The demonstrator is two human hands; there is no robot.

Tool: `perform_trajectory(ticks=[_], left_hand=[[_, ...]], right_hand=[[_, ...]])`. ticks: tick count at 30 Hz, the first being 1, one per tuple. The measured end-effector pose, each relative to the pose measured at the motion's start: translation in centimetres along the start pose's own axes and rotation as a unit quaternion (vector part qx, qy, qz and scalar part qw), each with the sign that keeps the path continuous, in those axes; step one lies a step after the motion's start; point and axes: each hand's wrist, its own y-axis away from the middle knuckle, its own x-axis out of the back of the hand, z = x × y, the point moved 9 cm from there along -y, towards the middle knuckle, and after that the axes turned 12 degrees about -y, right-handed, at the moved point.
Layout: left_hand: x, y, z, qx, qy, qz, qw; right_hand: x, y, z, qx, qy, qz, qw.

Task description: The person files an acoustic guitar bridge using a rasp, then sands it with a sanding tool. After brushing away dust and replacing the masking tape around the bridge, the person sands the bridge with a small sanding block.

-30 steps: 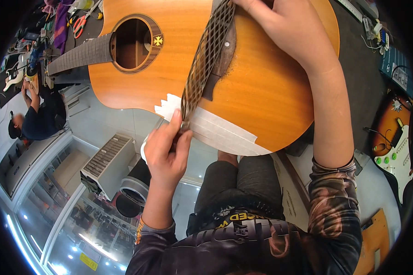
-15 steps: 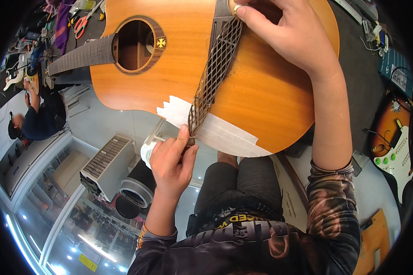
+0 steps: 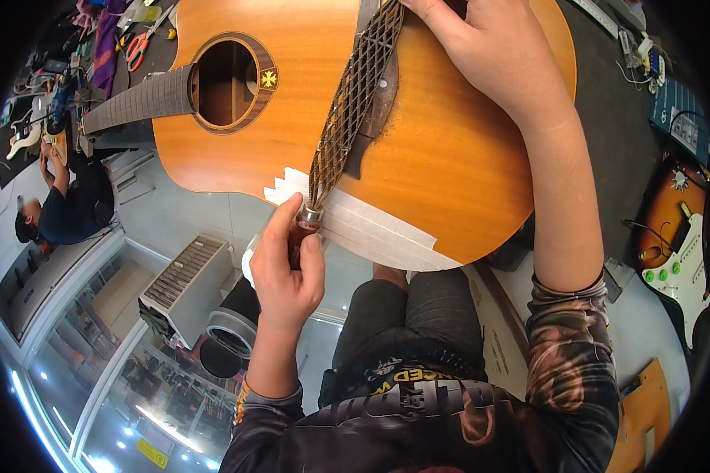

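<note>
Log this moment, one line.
left hand: gripping rasp by handle | right hand: at rasp's far end | guitar bridge: partly hidden under rasp | white tape: along guitar's near edge

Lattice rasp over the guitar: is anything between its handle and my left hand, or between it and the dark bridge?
Nothing visible: your left hand holds the handle directly. The lattice rasp passes over the dark bridge; whether they touch is unclear. White tape lies on the guitar top near the handle.
</note>
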Motion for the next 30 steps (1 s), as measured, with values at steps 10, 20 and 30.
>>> perform_trajectory(ticks=[10,20,30], left_hand=[[0.4,2.6,-0.2,-0.080,-0.002,-0.004,0.997],[0.5,1.4,0.4,-0.084,0.018,0.010,0.996],[0.4,1.0,-0.1,-0.038,0.011,-0.024,0.999]], right_hand=[[-0.8,0.7,-0.7,0.085,-0.038,-0.077,0.993],[-0.5,0.1,1.1,0.083,-0.041,-0.023,0.995],[-0.3,0.0,-0.9,0.034,0.032,-0.030,0.998]])
